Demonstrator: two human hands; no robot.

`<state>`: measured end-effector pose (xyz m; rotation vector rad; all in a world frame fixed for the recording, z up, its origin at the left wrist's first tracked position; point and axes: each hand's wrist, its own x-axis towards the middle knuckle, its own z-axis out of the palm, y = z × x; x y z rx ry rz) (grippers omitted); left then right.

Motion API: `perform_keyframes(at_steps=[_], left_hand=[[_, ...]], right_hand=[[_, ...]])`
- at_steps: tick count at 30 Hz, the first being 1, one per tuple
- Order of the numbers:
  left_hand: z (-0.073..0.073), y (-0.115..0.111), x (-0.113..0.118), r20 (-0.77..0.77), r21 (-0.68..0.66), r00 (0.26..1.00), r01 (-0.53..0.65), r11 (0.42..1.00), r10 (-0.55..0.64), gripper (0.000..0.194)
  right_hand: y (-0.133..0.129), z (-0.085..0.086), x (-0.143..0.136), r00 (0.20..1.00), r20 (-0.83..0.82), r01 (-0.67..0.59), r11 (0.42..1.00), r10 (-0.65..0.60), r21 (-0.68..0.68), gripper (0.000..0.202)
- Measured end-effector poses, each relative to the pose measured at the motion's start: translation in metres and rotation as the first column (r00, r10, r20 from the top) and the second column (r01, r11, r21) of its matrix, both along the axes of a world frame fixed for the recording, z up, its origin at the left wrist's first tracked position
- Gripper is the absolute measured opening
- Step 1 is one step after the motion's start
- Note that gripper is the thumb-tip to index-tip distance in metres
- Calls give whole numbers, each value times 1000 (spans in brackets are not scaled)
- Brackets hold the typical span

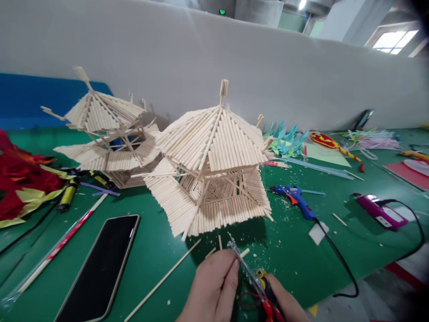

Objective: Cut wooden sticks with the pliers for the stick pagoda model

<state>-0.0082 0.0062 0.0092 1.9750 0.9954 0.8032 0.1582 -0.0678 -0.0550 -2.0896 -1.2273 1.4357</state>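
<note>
Both hands were clamped: left hand [214, 286] pinched a short stick [244, 253], right hand [284, 304] squeezed cutters [250, 273] — trimming it; next needed a clean snip

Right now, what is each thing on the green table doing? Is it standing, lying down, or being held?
Front stick pagoda: tilted, resting on the table.
Back stick pagoda: standing behind it, leaning a little.
Phone: lying flat, screen dark.
Blue glue gun: lying on its side, cord attached.
Purple tool: lying down, cord attached.
Cutters: held in the right hand.
Small stick piece: at the cutter tip, by the left hand.
</note>
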Motion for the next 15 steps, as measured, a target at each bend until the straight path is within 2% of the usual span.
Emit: perform_keyframes(at_steps=[3, 5, 10, 15], left_hand=[[13, 3, -1, 67, -259, 996, 70, 963, -55, 27], [15, 4, -2, 113, -341, 993, 64, 938, -27, 28], [5, 5, 1, 180, -494, 982, 33, 869, 64, 27], [-11, 6, 8, 173, -559, 972, -36, 829, 159, 26]], right_hand=[[1, 6, -1, 997, 72, 14, 999, -10, -48, 29], [0, 10, -1, 996, 89, 10, 998, -5, -56, 29], [-2, 15, 1, 992, 115, -41, 999, 45, -33, 24], [10, 27, 5, 978, 141, -160, 987, 155, 23, 30]])
